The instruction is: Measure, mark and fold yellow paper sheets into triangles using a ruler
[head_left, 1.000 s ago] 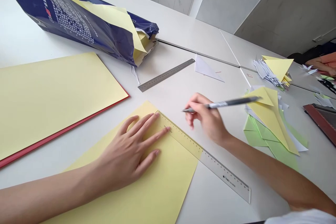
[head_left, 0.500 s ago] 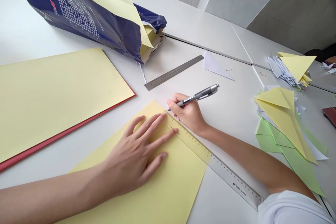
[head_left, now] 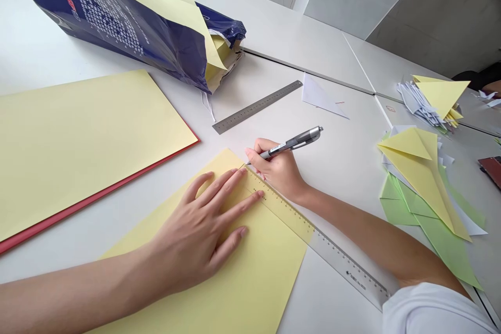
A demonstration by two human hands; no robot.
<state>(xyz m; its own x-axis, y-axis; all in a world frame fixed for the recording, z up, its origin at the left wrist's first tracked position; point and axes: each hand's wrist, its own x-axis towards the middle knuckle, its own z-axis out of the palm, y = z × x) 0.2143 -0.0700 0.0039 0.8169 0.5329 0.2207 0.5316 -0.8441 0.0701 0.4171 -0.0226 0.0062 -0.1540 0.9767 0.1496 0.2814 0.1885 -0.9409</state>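
Swung back in, my right hand [head_left: 279, 169] grips the grey pen [head_left: 291, 142] at the far end of the clear plastic ruler [head_left: 329, 253]; my left hand [head_left: 199, 229] lies flat, fingers spread, on the yellow paper sheet [head_left: 250, 271].

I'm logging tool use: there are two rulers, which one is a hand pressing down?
The clear plastic ruler on the yellow sheet, under the left hand. The steel ruler lies untouched farther back.
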